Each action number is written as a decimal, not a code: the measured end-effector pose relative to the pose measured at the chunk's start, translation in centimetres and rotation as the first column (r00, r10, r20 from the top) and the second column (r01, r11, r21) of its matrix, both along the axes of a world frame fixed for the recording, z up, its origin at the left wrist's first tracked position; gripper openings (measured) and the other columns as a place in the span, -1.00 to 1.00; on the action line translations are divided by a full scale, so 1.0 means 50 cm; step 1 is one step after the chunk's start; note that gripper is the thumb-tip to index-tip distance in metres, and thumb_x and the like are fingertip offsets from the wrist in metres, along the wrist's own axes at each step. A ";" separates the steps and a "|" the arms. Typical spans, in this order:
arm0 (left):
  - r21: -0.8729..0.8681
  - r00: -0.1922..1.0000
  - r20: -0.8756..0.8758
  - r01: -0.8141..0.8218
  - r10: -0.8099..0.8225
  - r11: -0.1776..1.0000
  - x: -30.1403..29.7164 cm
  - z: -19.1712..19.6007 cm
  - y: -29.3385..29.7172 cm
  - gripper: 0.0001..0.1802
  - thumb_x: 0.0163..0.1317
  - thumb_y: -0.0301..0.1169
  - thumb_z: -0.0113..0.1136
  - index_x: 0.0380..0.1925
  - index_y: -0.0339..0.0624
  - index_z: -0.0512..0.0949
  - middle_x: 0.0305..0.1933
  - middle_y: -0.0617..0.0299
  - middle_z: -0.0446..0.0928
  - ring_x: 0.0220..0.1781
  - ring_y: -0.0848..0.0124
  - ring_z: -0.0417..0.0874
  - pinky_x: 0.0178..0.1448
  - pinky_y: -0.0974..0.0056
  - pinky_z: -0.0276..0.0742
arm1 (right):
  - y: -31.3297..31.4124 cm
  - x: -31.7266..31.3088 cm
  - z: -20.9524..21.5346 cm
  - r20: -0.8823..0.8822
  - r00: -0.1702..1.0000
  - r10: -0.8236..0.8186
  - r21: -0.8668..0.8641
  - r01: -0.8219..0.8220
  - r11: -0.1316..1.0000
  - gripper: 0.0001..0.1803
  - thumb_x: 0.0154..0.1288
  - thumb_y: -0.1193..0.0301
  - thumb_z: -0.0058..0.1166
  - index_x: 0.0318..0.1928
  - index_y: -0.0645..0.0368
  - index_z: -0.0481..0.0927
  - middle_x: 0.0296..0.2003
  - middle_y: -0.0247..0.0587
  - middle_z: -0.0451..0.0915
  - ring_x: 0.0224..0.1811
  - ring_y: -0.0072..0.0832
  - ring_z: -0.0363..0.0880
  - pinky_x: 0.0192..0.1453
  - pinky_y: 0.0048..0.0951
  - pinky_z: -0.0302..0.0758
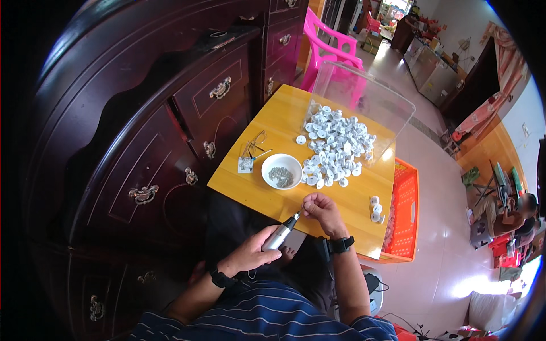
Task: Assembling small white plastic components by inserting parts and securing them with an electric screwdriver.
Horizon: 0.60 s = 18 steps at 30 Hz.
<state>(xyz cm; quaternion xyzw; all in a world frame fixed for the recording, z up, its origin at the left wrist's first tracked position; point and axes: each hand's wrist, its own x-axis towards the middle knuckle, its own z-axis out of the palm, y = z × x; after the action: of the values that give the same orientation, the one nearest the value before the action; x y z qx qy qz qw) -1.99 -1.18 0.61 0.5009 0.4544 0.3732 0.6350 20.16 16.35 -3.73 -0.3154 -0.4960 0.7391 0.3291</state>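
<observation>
Two hands meet at the near edge of a yellow worktop [341, 199]: the left hand [250, 253] is wrapped around a silver pen-shaped power driver [281, 233], its tip raised toward 1 o'clock into a small part, too small to make out, pinched in the closed right hand [321, 210]. At 12 o'clock from the hands sits a white bowl [281, 170] of tiny metal pieces beside a heap of white discs [335, 148]. A fastening step appears underway; the next move calls for steady tip alignment.
</observation>
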 end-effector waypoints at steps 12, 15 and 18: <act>-0.095 0.984 0.180 0.014 0.004 0.995 -0.006 0.010 0.004 -0.31 0.38 -0.41 0.22 0.46 -0.28 0.25 -0.15 0.28 0.52 -0.34 0.59 0.56 -0.26 0.45 0.55 | -0.001 0.004 0.003 0.004 0.999 0.048 0.055 -0.048 0.997 -0.91 0.46 0.51 0.21 -0.08 0.19 0.63 -0.27 -0.39 0.67 -0.30 -0.65 0.60 -0.14 -0.59 0.56; -0.164 0.951 0.310 0.045 0.008 0.986 -0.005 0.016 0.003 -0.32 0.40 -0.40 0.19 0.48 -0.28 0.23 -0.15 0.29 0.51 -0.35 0.60 0.54 -0.29 0.46 0.54 | -0.011 0.002 -0.001 -0.074 0.997 0.003 0.008 -0.003 1.000 -0.91 0.47 0.51 0.21 -0.07 0.18 0.63 -0.27 -0.39 0.67 -0.31 -0.65 0.60 -0.15 -0.59 0.56; -0.154 0.955 0.298 0.036 0.011 0.987 0.000 0.016 0.004 -0.31 0.40 -0.40 0.19 0.48 -0.27 0.22 -0.15 0.29 0.51 -0.35 0.60 0.55 -0.27 0.47 0.55 | -0.014 0.000 -0.013 -0.129 0.992 0.003 0.030 0.001 1.000 -0.91 0.48 0.50 0.20 -0.06 0.18 0.63 -0.26 -0.38 0.68 -0.30 -0.65 0.61 -0.15 -0.59 0.56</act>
<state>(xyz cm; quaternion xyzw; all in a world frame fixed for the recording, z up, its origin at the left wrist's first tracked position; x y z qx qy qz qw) -1.98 -0.96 1.43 0.3903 0.3784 0.4032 0.7361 20.17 15.67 -4.36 -0.2617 -0.4851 0.7505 0.3647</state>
